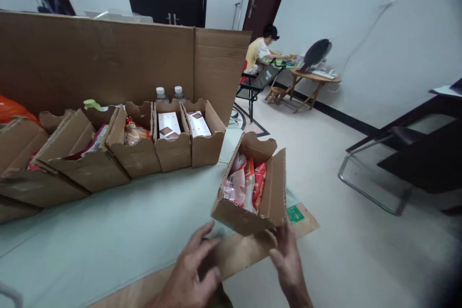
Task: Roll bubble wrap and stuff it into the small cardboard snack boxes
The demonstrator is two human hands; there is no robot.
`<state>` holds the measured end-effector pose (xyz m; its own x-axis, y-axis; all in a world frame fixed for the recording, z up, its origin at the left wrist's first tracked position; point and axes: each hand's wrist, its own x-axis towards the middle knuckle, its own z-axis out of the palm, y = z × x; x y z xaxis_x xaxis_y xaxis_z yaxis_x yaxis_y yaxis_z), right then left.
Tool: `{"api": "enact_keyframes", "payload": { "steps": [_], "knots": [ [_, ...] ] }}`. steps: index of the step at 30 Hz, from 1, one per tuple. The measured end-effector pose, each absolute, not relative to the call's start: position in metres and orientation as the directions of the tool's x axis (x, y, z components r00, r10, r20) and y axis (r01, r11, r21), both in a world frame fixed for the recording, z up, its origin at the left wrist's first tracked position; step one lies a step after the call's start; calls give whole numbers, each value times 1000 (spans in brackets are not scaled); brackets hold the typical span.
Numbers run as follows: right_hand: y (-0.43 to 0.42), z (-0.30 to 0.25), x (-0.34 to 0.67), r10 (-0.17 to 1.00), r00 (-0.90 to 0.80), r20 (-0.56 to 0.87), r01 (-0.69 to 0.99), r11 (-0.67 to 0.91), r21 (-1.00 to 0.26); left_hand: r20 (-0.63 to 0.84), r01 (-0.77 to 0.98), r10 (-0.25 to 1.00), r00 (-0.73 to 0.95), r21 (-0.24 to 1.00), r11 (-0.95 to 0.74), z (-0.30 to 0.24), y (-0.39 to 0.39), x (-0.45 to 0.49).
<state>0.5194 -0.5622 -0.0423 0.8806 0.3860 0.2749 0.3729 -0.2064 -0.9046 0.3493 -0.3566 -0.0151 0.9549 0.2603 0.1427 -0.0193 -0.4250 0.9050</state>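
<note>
A small open cardboard box (249, 216) stands at an angle at the right end of the pale green table surface (144, 216). Inside it lie red-and-white snack packets (258, 183) and a pinkish clear packet (234, 187). My left hand (193, 269) is just in front of the box and apart from it, fingers spread, holding nothing. At the near right corner, my right hand (288, 260) touches the box with its fingertips, thumb held away. Whether the box rests fully on the table is hard to see.
Several cardboard bins (139, 159) stand in a row at left, with packets and white boxes (169, 125) inside. Two capped bottles (161, 94) show behind. A tall cardboard panel (108, 57) backs them. Beyond are a seated person (258, 53), a folding chair (263, 79) and a round wooden table (314, 76).
</note>
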Motion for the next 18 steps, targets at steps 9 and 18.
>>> {"api": "enact_keyframes", "payload": {
  "steps": [9,18],
  "knots": [
    [-522,-20,575,416,893,172,322,-325,-889,517,167,458,723,512,-842,-49,-274,313],
    [-473,19,725,666,735,126,302,-155,-941,506,238,392,769,343,-909,-94,-254,270]
  ]
}}
